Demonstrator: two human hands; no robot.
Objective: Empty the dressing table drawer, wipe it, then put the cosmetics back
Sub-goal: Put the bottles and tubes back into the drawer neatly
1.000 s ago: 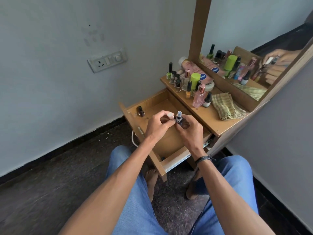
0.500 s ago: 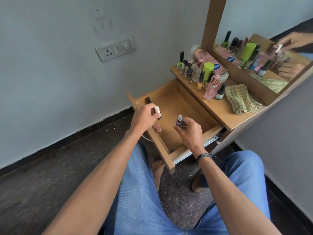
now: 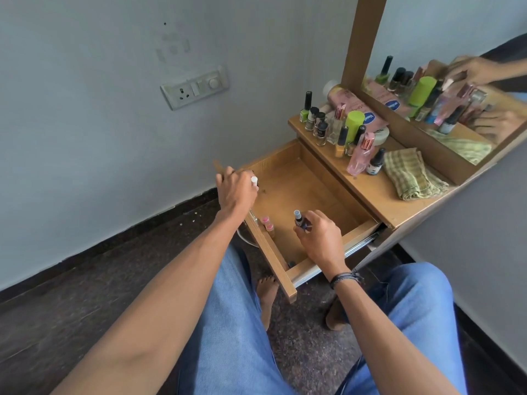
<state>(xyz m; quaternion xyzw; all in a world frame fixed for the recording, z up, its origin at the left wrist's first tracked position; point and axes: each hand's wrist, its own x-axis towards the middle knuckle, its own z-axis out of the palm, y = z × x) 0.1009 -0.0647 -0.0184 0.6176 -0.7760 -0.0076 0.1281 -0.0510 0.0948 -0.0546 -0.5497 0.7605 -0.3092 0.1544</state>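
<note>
The wooden drawer stands pulled out from the dressing table. My right hand holds a small dark spray bottle upright over the drawer's near end. My left hand is at the drawer's far left corner and grips a small white cap; a dark bottle under that hand is mostly hidden. Two small pink-capped bottles stand against the drawer's left wall. Several cosmetics are crowded on the tabletop.
A green checked cloth lies folded on the tabletop to the right of the bottles. A mirror stands behind them. A wall socket is at upper left. My knees and bare feet are below the drawer.
My hands have parted: the left one carried the white cap to the drawer's far left corner, while the right one lowered the spray bottle into the drawer. The view shifted slightly.
</note>
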